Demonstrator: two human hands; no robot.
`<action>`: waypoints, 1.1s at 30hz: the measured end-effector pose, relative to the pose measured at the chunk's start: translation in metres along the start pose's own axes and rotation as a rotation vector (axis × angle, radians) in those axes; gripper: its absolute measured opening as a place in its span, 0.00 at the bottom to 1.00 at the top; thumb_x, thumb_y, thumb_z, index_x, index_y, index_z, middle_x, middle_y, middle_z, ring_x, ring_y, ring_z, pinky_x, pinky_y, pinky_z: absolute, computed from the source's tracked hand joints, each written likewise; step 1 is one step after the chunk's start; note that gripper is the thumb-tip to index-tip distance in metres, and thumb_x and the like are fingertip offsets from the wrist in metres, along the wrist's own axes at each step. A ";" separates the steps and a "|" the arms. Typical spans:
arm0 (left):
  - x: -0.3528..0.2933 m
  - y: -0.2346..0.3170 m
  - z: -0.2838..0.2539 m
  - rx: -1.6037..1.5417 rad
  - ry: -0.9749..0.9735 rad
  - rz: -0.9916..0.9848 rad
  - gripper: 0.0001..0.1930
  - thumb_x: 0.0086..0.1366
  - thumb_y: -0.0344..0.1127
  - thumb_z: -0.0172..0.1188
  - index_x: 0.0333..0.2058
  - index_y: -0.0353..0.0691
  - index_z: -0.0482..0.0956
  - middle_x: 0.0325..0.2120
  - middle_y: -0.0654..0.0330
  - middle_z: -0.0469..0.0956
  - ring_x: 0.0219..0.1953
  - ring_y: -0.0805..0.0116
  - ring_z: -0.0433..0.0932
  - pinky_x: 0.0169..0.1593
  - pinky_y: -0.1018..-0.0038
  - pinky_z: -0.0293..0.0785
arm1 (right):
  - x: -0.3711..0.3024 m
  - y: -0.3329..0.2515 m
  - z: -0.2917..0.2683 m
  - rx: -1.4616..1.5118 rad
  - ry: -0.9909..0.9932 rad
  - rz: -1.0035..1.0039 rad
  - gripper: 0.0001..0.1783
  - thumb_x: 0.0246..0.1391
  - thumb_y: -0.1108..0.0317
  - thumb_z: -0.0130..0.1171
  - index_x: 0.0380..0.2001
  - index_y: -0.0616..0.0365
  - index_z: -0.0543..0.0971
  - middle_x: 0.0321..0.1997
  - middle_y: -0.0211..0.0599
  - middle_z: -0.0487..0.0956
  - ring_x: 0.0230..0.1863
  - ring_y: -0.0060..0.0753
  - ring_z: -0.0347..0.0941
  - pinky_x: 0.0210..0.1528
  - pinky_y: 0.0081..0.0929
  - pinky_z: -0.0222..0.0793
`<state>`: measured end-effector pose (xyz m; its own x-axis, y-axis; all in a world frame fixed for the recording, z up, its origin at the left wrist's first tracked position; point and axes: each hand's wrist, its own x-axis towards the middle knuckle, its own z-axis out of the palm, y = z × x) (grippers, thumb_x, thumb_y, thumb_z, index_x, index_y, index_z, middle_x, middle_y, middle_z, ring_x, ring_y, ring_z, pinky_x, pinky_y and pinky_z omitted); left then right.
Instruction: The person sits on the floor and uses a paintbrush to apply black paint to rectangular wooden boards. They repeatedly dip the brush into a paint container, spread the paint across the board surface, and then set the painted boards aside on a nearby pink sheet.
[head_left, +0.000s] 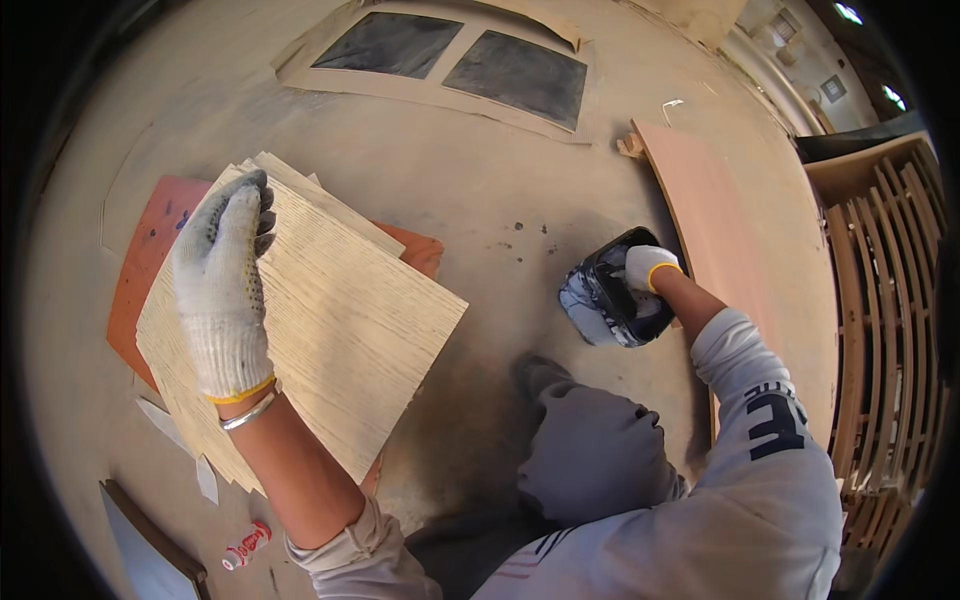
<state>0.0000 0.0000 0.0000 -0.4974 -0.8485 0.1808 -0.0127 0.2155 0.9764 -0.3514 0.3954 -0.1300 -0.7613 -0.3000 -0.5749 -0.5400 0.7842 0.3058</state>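
A stack of thin, pale wood-grain sheets [330,310] lies on the left, its corners fanned unevenly. Over its far left part is my left hand [225,275], in a white knitted glove with grey-coated fingers. Those fingers are loosely bent, with no object visible in them; whether they touch the top sheet I cannot tell. To the right, my gloved right hand [648,268] reaches down into a black bucket [640,325] smeared with whitish stuff. Its fingers are closed and mostly hidden inside the rim, so what they grip does not show.
Reddish-brown boards [150,270] lie under the stack. A long pinkish board [700,200] stretches beyond the bucket, near a rack of wooden slats [880,310]. Two dark panels [515,75] lie at the far side. A small red-labelled bottle [247,546] is at lower left.
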 end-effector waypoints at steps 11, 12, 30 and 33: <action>0.007 0.021 -0.002 0.118 0.114 0.015 0.22 0.76 0.45 0.62 0.57 0.32 0.85 0.44 0.58 0.87 0.43 0.71 0.83 0.52 0.72 0.78 | 0.032 -0.026 -0.034 0.005 0.160 -0.200 0.15 0.57 0.67 0.62 0.43 0.60 0.91 0.47 0.56 0.88 0.50 0.57 0.87 0.51 0.48 0.83; 0.008 0.024 -0.001 0.140 0.128 0.025 0.22 0.76 0.45 0.62 0.58 0.32 0.85 0.44 0.59 0.87 0.43 0.72 0.82 0.52 0.73 0.78 | 0.039 -0.033 -0.042 -0.014 0.171 -0.226 0.15 0.57 0.66 0.63 0.43 0.60 0.91 0.47 0.55 0.88 0.50 0.58 0.87 0.51 0.48 0.83; 0.018 0.049 -0.022 0.327 0.297 0.098 0.22 0.76 0.43 0.62 0.60 0.32 0.83 0.47 0.59 0.87 0.45 0.72 0.81 0.53 0.74 0.77 | 0.094 -0.060 -0.104 -0.035 0.119 -0.487 0.16 0.54 0.67 0.63 0.43 0.62 0.90 0.45 0.58 0.87 0.50 0.59 0.85 0.51 0.49 0.80; 0.014 0.050 -0.022 0.337 0.307 0.077 0.22 0.77 0.42 0.62 0.60 0.32 0.83 0.48 0.59 0.87 0.45 0.73 0.81 0.53 0.74 0.77 | 0.094 -0.042 -0.100 -0.084 0.071 -0.515 0.18 0.60 0.61 0.62 0.44 0.64 0.89 0.46 0.56 0.88 0.50 0.60 0.85 0.50 0.49 0.80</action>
<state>0.0112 -0.0118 0.0544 -0.2287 -0.9166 0.3280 -0.2926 0.3861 0.8748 -0.4363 0.2800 -0.1215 -0.4109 -0.6734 -0.6146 -0.8753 0.4800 0.0593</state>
